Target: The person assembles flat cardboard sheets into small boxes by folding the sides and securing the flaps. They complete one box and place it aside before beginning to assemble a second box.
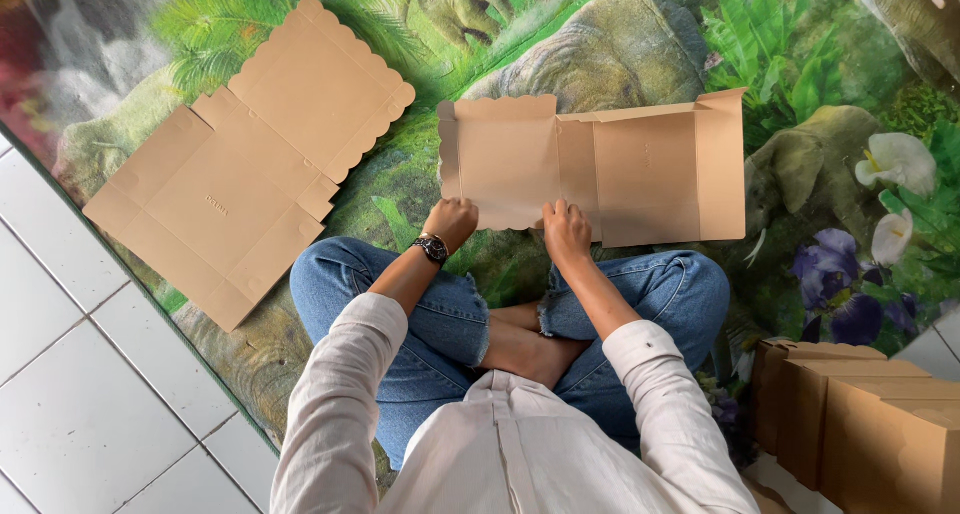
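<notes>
Two flat brown cardboard box blanks lie on the printed jungle mat (620, 44). One box blank (600, 169) sits right in front of the crossed legs, w/ a scalloped flap at its left end and one end panel at the right folded up a bit. The second blank (235, 169) lies unfolded, well apart to the left, angled diagonally, scalloped flap pointing up-right. At the lower right, approx. three or four folded-up brown boxes (860, 414) stand in a row; the frame edge cuts them off, so exact count not clear.

Two hands, both the person's own. Left hand (452, 220), w/ a black wristwatch (432, 247) on the wrist, rests at the near edge of the front blank under the scalloped flap, fingers curled in, loosely closed on or against the edge; can't tell if it really pinches the card. Right hand (567, 232) also at the near edge, just beside the left, knuckles up, fingers bent down onto the card near a fold line. Both forearms run fwd from the knees, sleeves pushed up. White floor tiles (90, 394) show left of the mat.
</notes>
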